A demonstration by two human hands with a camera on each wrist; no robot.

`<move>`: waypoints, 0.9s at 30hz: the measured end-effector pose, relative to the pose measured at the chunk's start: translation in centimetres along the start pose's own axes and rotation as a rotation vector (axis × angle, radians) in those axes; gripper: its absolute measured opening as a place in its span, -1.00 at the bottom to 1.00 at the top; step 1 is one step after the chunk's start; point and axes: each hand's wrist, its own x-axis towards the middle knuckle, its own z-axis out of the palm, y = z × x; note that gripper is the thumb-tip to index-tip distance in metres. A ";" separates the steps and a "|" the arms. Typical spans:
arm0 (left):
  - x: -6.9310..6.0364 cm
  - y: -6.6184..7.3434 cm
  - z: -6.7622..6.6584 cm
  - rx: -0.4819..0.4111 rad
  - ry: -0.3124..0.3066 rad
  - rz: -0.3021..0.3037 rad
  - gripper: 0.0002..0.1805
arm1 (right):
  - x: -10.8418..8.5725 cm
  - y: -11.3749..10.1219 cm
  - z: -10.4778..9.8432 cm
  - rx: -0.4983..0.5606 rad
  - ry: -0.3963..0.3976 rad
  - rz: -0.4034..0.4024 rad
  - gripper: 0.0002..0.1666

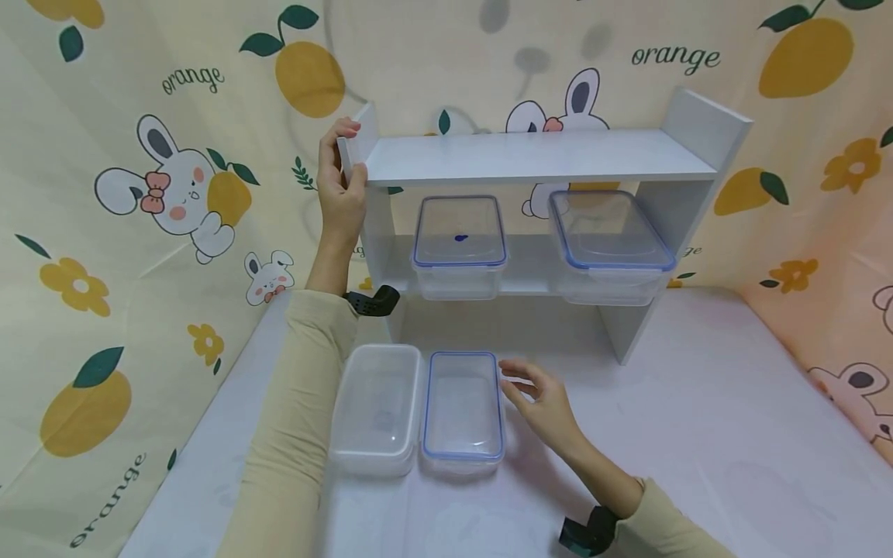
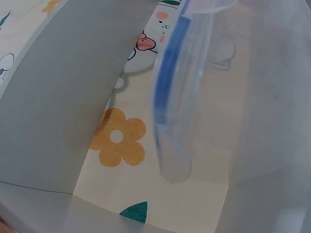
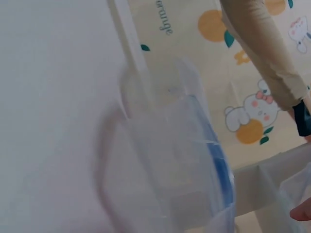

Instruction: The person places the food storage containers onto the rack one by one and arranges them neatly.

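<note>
My left hand (image 1: 343, 174) grips the upper left side panel of a white two-tier shelf (image 1: 544, 159), fingers behind and thumb in front. My right hand (image 1: 544, 399) is beside a clear container with a blue-rimmed lid (image 1: 463, 407) on the table, its fingertips at the right edge; contact is unclear. Left of that container sits a clear one with a whitish lid (image 1: 377, 407). On the shelf's lower board stand two blue-rimmed clear containers, one on the left (image 1: 460, 244) and one on the right (image 1: 610, 244). The left wrist view shows a blue-edged container (image 2: 170, 77) close up.
The white table (image 1: 732, 434) extends under and around the shelf. A patterned cloth backdrop (image 1: 174, 310) with oranges and rabbits rises behind and at both sides. The shelf's right side panel (image 1: 705, 147) stands above the boards.
</note>
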 end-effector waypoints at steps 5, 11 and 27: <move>0.2 -0.8 -0.1 0.012 -0.002 0.009 -0.59 | -0.7 0.3 0.0 0.026 -0.002 0.113 -0.66; 0.1 0.0 0.1 -0.008 0.005 -0.030 -0.58 | -0.9 0.6 -0.2 0.067 -0.001 0.243 -0.66; 0.0 0.4 0.1 -0.008 0.006 -0.020 -0.58 | -0.4 2.5 -0.3 0.311 -0.106 0.666 -0.29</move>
